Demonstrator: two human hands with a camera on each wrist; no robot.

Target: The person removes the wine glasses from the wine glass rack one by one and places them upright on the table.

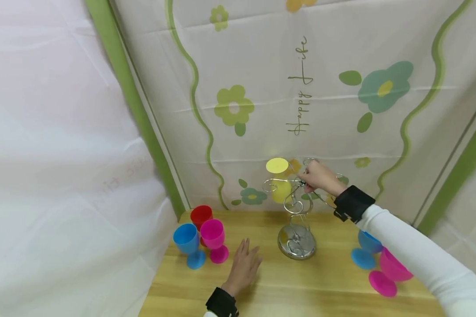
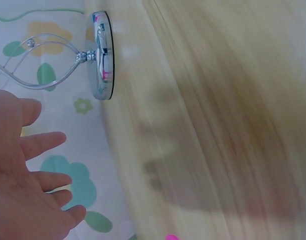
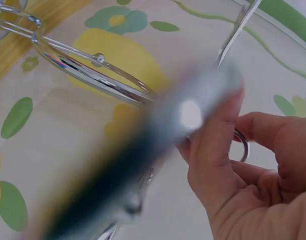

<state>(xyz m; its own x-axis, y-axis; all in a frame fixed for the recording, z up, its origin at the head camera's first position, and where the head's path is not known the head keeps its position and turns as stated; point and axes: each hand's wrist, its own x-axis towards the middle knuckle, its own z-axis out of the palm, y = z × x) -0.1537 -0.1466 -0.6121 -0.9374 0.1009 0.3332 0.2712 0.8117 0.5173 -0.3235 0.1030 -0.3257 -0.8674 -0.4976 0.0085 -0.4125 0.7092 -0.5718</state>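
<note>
A silver wire goblet rack (image 1: 297,240) stands on its round base on the wooden table, its curled arms spreading at the top. My right hand (image 1: 320,177) grips the rack at its top; a small metal ring (image 3: 244,146) shows between the fingers in the right wrist view. From a left arm of the rack hangs a yellow goblet (image 1: 277,166), upside down with its foot uppermost. My left hand (image 1: 243,267) hovers over the table, fingers extended and holding nothing, between the rack and a pink goblet (image 1: 212,233). A blurred shiny object blocks part of the right wrist view.
Left of my left hand, a blue goblet (image 1: 186,240) and a red goblet (image 1: 201,214) stand beside the pink one. Under my right forearm, another blue goblet (image 1: 363,259) and pink goblet (image 1: 392,266) are partly hidden. A flowered cloth (image 1: 269,105) hangs behind the table.
</note>
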